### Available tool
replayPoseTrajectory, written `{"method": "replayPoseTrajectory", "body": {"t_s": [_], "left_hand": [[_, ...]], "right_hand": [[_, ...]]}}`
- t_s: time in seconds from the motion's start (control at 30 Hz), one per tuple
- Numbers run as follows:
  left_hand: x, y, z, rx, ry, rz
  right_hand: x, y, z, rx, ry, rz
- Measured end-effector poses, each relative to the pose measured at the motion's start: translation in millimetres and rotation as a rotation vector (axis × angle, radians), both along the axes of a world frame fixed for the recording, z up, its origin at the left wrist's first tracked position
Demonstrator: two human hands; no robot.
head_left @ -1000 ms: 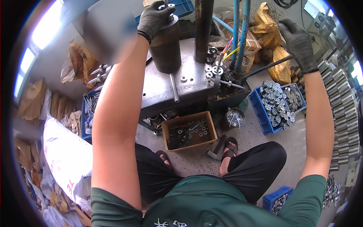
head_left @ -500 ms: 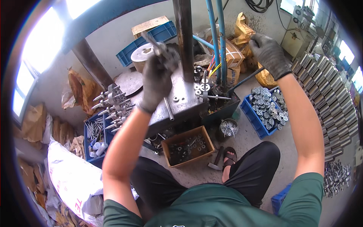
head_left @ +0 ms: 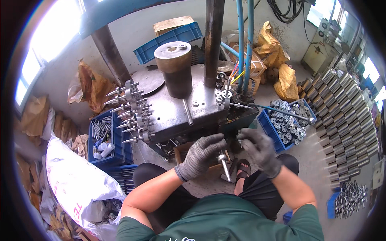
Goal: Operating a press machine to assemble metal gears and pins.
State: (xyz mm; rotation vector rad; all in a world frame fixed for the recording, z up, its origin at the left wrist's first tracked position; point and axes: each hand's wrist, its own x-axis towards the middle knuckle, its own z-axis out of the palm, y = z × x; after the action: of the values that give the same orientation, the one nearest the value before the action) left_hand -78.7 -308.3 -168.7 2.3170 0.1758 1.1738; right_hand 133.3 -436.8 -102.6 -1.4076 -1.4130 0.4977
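Observation:
Both my hands wear dark grey gloves and sit close together above my lap. My left hand (head_left: 201, 156) holds a pointed metal shaft (head_left: 224, 164) with a collar near its fingertips; the shaft's upper end is partly hidden. To the right of it, my right hand (head_left: 261, 152) is slightly blurred, fingers bent and apart, with nothing visible in it. Beyond them stands a metal press table (head_left: 169, 116) bearing a thick steel cylinder (head_left: 173, 70) with a small ring (head_left: 182, 46) on top. A rod (head_left: 187, 112) and a washer (head_left: 196, 103) lie in front of the cylinder.
Several shaft assemblies (head_left: 134, 112) line the table's left edge. Blue crates hold shafts (head_left: 102, 130) at left and round wheels (head_left: 283, 120) at right. A lever (head_left: 285, 111) sticks out rightward. A wooden box (head_left: 181, 152) and stacked metal tubes (head_left: 341, 116) are nearby.
My left hand has come down from the cylinder toward my lap with the metal part. My right hand has left the lever and moved down and left; the lever has swung lower.

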Motion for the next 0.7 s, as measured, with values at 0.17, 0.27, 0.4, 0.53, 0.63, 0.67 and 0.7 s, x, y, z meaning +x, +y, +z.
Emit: {"method": "replayPoseTrajectory", "body": {"t_s": [0.17,0.27,0.4,0.53,0.63,0.67,0.7], "left_hand": [[2.1,-13.5,1.5,0.01,0.162,-0.123],[-2.3,-19.0,-18.6,-0.541,0.09,-0.16],[-1.0,1.5,-26.5,-0.985,0.152,-0.327],[-2.9,13.8,-20.4,-1.012,0.255,-0.295],[-1.4,13.7,-14.3,-1.0,0.297,-0.204],[-0.9,14.2,-14.8,-1.006,0.302,-0.204],[-0.3,16.0,-14.8,-0.92,0.282,-0.144]], "right_hand": [[-32.9,26.7,-67.2,-0.585,1.258,0.197],[-37.8,28.6,-68.9,-0.726,1.403,0.183],[-34.5,37.5,-105.8,-0.673,1.242,0.142],[-51.0,42.8,-88.2,-0.565,0.973,0.08],[-47.5,45.6,-95.5,-0.531,0.989,0.216],[-50.1,47.7,-95.0,-0.535,0.996,0.213],[-53.2,50.2,-92.7,-0.426,0.999,0.258]]}}
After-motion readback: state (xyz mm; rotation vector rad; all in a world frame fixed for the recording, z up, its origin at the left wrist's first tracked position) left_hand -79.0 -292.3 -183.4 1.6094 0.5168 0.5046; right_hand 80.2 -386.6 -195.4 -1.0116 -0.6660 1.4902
